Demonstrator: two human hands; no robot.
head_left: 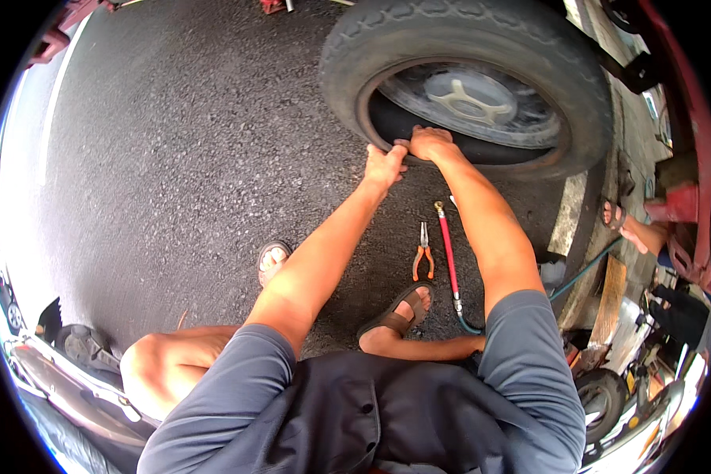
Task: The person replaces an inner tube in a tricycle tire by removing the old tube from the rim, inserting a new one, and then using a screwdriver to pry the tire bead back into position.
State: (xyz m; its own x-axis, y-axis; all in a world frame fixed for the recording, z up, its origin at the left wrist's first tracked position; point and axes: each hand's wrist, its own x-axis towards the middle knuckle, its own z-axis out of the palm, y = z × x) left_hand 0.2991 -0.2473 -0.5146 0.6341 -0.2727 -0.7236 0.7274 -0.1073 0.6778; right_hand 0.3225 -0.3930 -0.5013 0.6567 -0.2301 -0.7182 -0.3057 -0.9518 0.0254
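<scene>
A large black tire (pixel 344 87) fills the upper right, leaning over the asphalt, with a dusty metal wheel (pixel 529 118) inside it and a dark gap along the near side. My left hand (pixel 385 166) is closed round the tire's near inner edge. Close beside it, almost touching, my right hand (pixel 433 144) grips the same edge, its fingertips hidden inside the opening. Below my hands, on the ground, lie pliers (pixel 423 253) with orange handles and a red air hose (pixel 448 257) with a brass-coloured end fitting.
A teal hose (pixel 588 272) runs off to the right past a wooden board (pixel 610 292). Another person's sandalled foot (pixel 613 215) is at the right. A small wheel (pixel 602 403) sits among clutter at lower right. A parked vehicle (pixel 63 371) stands at lower left.
</scene>
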